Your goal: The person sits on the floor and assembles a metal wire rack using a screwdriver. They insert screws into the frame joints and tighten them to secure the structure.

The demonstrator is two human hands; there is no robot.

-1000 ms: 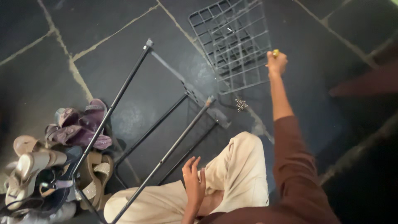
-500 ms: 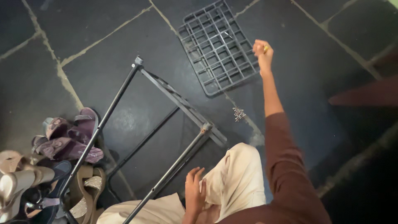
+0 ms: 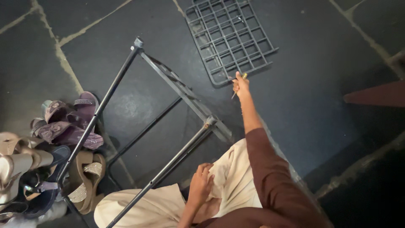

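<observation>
Nearest the camera, the person sits on the dark stone floor [image 3: 337, 84] with legs folded in cream trousers [image 3: 228, 185]. The left hand [image 3: 201, 183] rests on the trouser knee, its fingers loosely curled and holding nothing. Just beside that knee, a thin black metal frame [image 3: 168, 164] lies slanted across the floor: two long rods run up and away from the lap, joined near the middle by a flat crossbar [image 3: 185, 90] with a small joint at each end.

To the left of the frame, a heap of sandals [image 3: 63, 126] is piled on the floor, purple pairs above and tan and pale ones lower down; one rod of the frame passes over the heap.

Farther out, the right arm in a dark brown sleeve [image 3: 270, 169] stretches forward. The right hand [image 3: 241, 85] is clenched around a small screwdriver [image 3: 238, 86], whose yellowish handle end shows above the fist and whose thin shaft sticks out below it. The hand sits at the near edge of a black grid shelf [image 3: 230, 38] lying flat on the floor, touching or just short of its rim; which one cannot be told. A small screw or bit lies on the grid's far part.
</observation>
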